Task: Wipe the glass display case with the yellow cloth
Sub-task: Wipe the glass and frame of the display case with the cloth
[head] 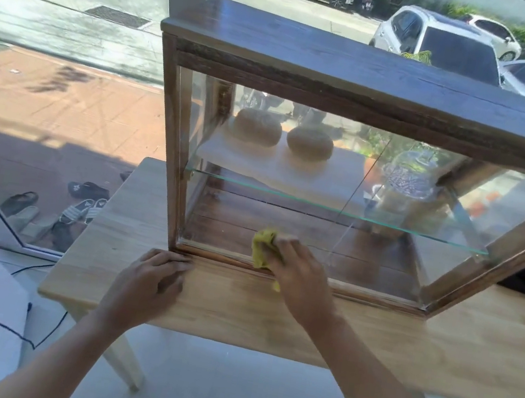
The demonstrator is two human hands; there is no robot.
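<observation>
Wooden table (370,335) spans mid-frame, running off right. Glass display case (359,86), dark wood frame, stands on it, centre to right; glass shelf (322,205) inside carries two round buns (310,141) on a white board. Left hand (150,279) rests on table at lower centre, fingers bent, fingertips against case's bottom left corner, gripping nothing. Right hand (295,266) clutches yellow cloth (263,247), bunched, pressed on front pane just above bottom rail. Sandals (79,203) outside, lower left.

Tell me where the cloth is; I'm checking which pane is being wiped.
The cloth is in the right hand, pressed low on the case's front glass near the bottom frame, right of the left hand.
</observation>
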